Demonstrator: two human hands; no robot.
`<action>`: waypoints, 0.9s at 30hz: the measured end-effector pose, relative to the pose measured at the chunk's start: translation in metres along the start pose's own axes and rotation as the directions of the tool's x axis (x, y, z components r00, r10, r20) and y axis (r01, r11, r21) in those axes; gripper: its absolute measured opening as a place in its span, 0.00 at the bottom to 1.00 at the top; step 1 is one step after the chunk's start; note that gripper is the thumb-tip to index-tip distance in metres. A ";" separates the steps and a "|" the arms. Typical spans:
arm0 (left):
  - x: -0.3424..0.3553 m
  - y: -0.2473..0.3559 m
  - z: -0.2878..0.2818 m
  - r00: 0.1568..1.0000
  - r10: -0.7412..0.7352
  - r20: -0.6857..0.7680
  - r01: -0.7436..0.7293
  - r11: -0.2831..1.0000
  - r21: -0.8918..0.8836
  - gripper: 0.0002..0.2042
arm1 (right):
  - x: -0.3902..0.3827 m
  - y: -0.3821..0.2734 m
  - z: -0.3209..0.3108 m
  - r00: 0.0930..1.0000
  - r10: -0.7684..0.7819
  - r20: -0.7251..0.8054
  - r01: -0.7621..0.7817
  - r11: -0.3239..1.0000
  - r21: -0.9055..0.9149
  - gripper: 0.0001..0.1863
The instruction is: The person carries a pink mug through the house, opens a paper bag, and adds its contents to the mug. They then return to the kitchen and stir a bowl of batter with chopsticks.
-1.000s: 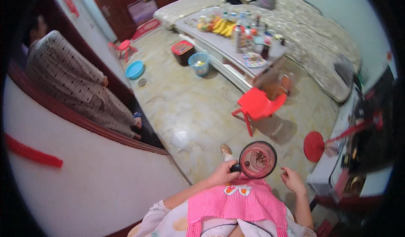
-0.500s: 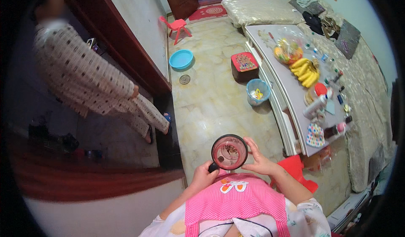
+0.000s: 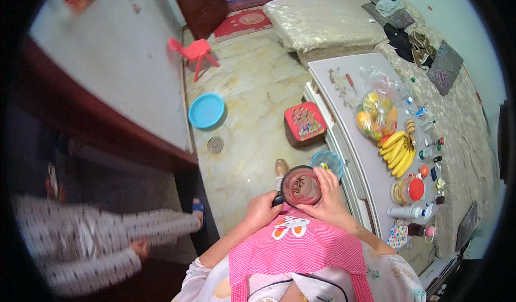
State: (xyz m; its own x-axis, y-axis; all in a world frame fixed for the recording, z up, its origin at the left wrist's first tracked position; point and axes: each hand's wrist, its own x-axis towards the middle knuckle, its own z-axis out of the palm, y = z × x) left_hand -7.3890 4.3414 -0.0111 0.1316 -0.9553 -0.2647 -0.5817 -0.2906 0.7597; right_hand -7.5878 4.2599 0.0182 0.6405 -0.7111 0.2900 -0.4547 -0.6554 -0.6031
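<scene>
A clear glass jug (image 3: 302,188) with a dark rim and a black handle is in front of my pink checked apron (image 3: 301,245). Dark bits lie inside on its bottom; what they are is too small to tell. My left hand (image 3: 262,209) is closed round the handle. On the other side, my right hand (image 3: 329,202) wraps the jug's wall, its fingers reaching up to the rim.
Ahead lie a blue basin (image 3: 206,111), a red child's chair (image 3: 196,52) and a red-topped stool (image 3: 305,122). A blue bin (image 3: 329,161) stands beside the long table (image 3: 344,95), which bears bananas (image 3: 398,152), bagged fruit and bottles. A person (image 3: 107,232) stands in the left doorway.
I have moved forward, so the basin, stool and bin appear nearer and the other person lower left. My right hand's fingers now lie closer round the jug. A shoe shows beyond it.
</scene>
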 end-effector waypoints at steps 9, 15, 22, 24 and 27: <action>0.295 0.017 -0.165 0.992 -0.111 -0.052 0.115 0.991 0.075 0.09 | 0.350 0.111 0.011 0.997 -0.068 0.031 0.065 0.995 0.078 0.48; 0.476 -0.019 -0.257 0.991 -0.080 -0.108 0.068 0.992 -0.111 0.13 | 0.572 0.178 0.040 0.975 -0.220 -0.042 0.224 0.963 0.149 0.37; 0.684 0.020 -0.468 0.614 0.492 -0.617 -0.383 0.870 0.312 0.16 | 0.808 0.288 0.026 0.970 -0.032 -0.241 0.056 0.994 0.094 0.40; 0.727 0.062 -0.544 0.278 0.757 -0.592 -0.473 0.644 0.601 0.14 | 0.868 0.324 0.005 0.956 0.014 -0.292 -0.018 1.000 -0.013 0.40; 0.801 0.113 -0.634 -0.911 0.318 -0.264 -0.191 0.244 0.951 0.29 | 0.966 0.355 -0.003 0.944 0.042 -0.328 -0.069 0.995 -0.071 0.38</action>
State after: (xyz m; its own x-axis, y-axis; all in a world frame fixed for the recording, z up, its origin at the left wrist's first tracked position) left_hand -6.8403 3.5095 0.2393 -0.0927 0.7632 0.6395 -0.9304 0.1624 -0.3287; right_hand -7.1326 3.3399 0.0866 0.3821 -0.7820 0.4924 -0.5405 -0.6213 -0.5673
